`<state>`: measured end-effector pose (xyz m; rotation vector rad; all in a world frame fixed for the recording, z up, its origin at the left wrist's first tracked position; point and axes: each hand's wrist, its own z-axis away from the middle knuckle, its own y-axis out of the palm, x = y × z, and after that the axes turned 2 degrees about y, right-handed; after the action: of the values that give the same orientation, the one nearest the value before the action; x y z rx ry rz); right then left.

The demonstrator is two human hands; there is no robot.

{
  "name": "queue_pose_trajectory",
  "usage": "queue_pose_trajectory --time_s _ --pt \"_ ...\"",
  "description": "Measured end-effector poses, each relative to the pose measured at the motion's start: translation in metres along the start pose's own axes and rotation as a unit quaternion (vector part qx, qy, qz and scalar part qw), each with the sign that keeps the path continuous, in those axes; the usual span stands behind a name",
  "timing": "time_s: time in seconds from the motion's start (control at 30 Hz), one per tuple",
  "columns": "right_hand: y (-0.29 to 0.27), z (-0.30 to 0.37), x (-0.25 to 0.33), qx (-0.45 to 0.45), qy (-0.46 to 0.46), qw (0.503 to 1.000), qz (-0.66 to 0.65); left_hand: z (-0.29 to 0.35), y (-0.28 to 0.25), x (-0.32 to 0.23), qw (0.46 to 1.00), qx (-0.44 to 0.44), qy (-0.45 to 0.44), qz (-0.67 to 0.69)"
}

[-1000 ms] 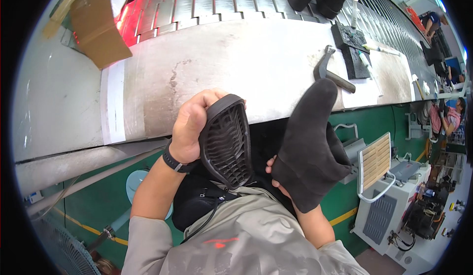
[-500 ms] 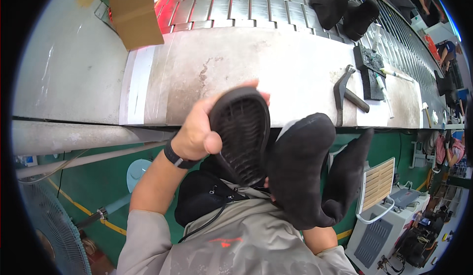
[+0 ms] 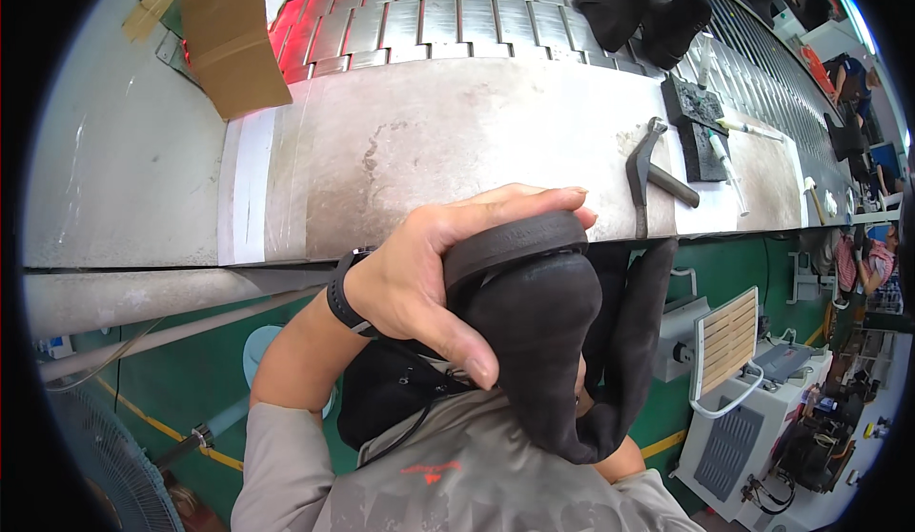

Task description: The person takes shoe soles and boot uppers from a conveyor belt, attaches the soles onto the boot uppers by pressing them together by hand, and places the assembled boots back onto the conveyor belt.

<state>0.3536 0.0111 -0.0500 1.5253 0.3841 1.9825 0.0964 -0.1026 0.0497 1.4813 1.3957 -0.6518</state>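
Observation:
A dark boot upper (image 3: 543, 341) in soft, suede-like material hangs toe-up in front of me, its shaft folded back to the right. A black rubber shoe sole (image 3: 515, 243) lies over its toe end, held by my left hand (image 3: 410, 265). The fingers of that hand reach over the sole's far edge, and its thumb presses along the boot's left side. Behind the boot, my right hand (image 3: 580, 378) shows only a bit of its fingers; it supports the boot from there. How the sole meets the rest of the boot bottom is hidden.
On the pale bench (image 3: 381, 170) lie a hammer (image 3: 658, 179), a black block (image 3: 698, 132) and syringes (image 3: 727, 165). Beyond is a slatted metal conveyor (image 3: 438, 27) carrying another dark boot (image 3: 658, 8). Cardboard (image 3: 233, 36) stands at left; a fan (image 3: 86, 446) is lower left.
The sole, held apart with its ridged inner face showing, has tipped over and come onto the boot's toe. The boot has shifted left to meet it, and my left hand has turned with the sole.

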Motion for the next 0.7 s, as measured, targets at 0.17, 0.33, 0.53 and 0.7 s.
queue_pose_trajectory --time_s 0.17,0.33,0.53,0.7 --pt "-0.001 -0.002 -0.001 -0.001 -0.005 1.000 0.002 -0.006 -0.005 0.001 0.997 0.053 0.043 -0.048" --pt "0.002 -0.004 -0.001 0.004 -0.012 1.000 0.001 -0.004 -0.005 -0.001 0.996 0.057 0.044 -0.047" --pt "0.002 -0.003 0.000 0.004 -0.018 1.000 -0.003 -0.003 -0.004 0.002 0.996 0.058 0.056 -0.042" --pt "-0.005 -0.001 -0.013 -0.005 -0.013 1.000 -0.017 -0.004 -0.005 0.004 0.996 0.058 0.053 -0.046"
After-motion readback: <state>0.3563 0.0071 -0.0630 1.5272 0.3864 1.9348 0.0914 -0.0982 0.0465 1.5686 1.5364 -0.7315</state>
